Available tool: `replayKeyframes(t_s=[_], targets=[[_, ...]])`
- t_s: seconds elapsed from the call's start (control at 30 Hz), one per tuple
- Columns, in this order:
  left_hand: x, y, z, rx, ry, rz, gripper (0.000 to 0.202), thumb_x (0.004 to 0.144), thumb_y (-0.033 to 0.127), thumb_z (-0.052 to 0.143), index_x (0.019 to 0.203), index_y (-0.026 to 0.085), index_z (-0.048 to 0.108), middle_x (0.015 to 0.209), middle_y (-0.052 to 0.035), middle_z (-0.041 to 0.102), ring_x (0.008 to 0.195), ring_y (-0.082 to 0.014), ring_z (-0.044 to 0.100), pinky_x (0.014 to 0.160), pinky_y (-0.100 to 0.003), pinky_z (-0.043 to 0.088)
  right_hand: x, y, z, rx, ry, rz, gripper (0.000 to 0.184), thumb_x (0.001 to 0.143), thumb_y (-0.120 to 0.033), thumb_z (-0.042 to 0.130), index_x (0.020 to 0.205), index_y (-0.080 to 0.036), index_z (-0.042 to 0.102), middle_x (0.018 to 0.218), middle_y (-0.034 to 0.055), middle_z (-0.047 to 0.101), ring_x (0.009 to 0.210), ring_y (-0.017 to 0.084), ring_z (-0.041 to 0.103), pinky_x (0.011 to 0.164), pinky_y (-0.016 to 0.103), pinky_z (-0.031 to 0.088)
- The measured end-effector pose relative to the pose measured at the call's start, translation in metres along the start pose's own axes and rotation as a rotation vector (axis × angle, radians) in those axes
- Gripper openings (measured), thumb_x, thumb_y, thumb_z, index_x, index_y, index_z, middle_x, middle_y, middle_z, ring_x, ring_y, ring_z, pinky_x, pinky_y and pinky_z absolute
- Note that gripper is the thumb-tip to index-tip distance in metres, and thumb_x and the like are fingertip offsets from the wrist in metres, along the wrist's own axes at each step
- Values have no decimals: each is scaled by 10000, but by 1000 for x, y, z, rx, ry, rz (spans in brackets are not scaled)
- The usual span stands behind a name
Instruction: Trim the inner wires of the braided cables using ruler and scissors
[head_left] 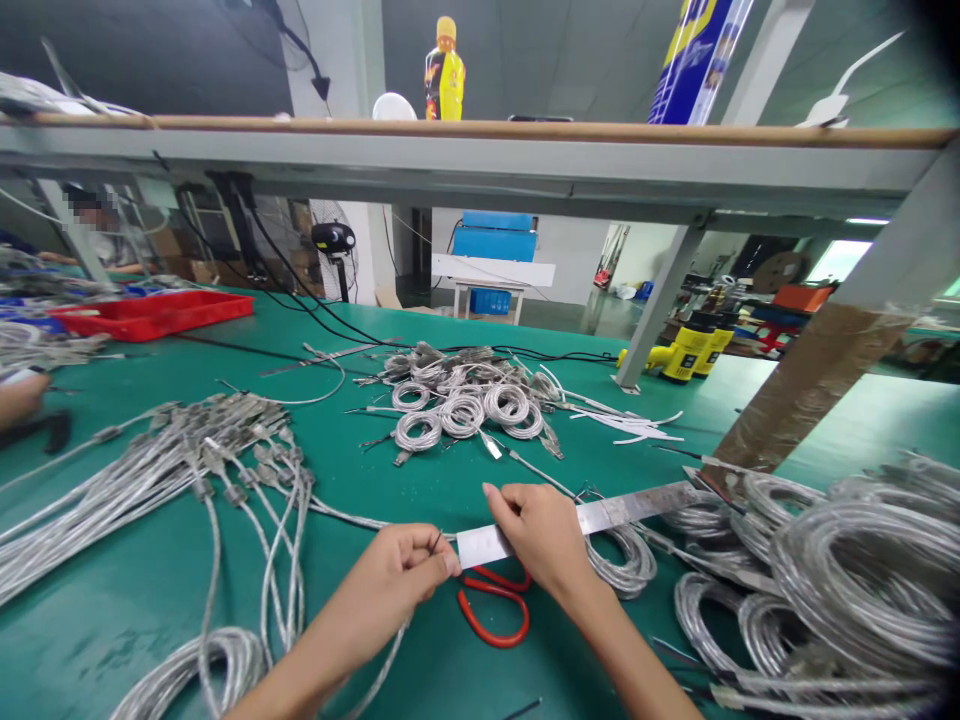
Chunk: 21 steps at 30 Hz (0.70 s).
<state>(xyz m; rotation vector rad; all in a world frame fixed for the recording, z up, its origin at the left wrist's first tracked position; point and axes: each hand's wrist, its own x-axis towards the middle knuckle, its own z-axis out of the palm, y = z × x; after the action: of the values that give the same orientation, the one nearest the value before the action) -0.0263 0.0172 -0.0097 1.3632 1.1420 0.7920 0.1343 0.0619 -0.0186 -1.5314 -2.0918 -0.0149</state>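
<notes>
My left hand (401, 575) is closed in a pinch on a clear-sheathed cable (352, 517), with a thin dark wire end showing at the fingers. Those fingertips meet the near end of a flat metal ruler (637, 507), which has a white strip on that end. Across the ruler lies my right hand (544, 535), thumb raised and the other fingers curled over it, partly hidden. Below the ruler, between both hands, are the red handles of scissors (495, 635). A coiled cable (626, 560) rests just right of my right hand.
Bundled cables (247, 440) spread on the left, with finished-looking coils (461, 410) in the middle and a large coil pile (847, 560) at right. A red tray (157, 315) sits far left. A shelf (480, 150) spans overhead on posts. Another person's hand (22, 400) is at left.
</notes>
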Motion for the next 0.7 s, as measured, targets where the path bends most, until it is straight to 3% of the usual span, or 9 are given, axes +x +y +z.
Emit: replayKeyframes(t_s=[0.4,0.7], targets=[[2,-7,2,5,-51,-5,205,698,313,505,569,159,465,420,101,290,396,-61,188,395,-228,94,0,3,0,-17,-35,-18,456,826,-358,372,417,-160,403,382,-53,356,383,67,279,437,258,98],[0,0,4,13,-66,-40,188,697,290,494,569,156,465,414,105,262,394,-59,164,391,-223,83,0,5,0,-24,-54,-46,457,827,-363,370,421,-170,450,393,-44,404,390,79,304,440,257,105]])
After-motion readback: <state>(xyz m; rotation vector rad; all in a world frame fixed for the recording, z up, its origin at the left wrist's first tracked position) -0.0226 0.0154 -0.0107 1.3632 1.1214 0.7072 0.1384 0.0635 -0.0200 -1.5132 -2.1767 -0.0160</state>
